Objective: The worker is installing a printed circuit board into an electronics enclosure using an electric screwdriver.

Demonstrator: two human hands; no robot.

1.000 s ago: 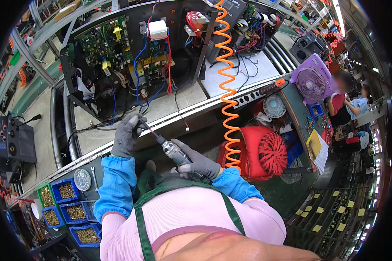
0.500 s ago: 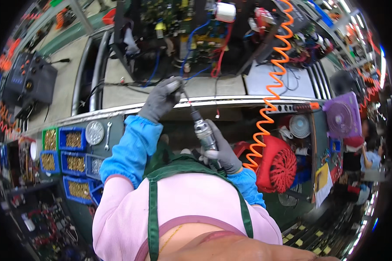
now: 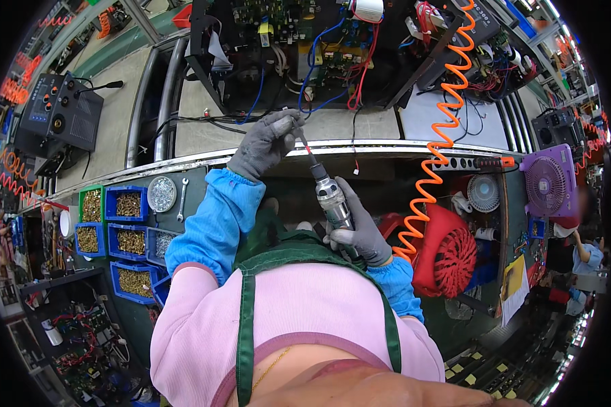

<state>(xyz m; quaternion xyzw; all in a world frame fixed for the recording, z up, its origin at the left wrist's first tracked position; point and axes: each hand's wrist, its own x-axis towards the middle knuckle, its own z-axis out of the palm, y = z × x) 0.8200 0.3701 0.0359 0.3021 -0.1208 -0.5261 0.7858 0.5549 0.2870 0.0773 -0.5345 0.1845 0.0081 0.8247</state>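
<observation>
Conveyor rails [image 3: 360, 146] run across the bench, carrying an opened machine chassis [image 3: 299, 41] full of circuit boards and coloured wires. Her gloved right hand [image 3: 360, 234] is wrapped tight around a pneumatic screwdriver [image 3: 329, 197], which angles up toward the chassis. Its bit sits pinched in the gloved left hand [image 3: 265, 146] by the rail. An orange coiled hose [image 3: 441, 136] hangs to the right; blue screw bins [image 3: 125, 224] sit left.

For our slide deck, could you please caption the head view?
Gloved right hand grips a powered screwdriver; gloved left hand steadies its bit.
</observation>
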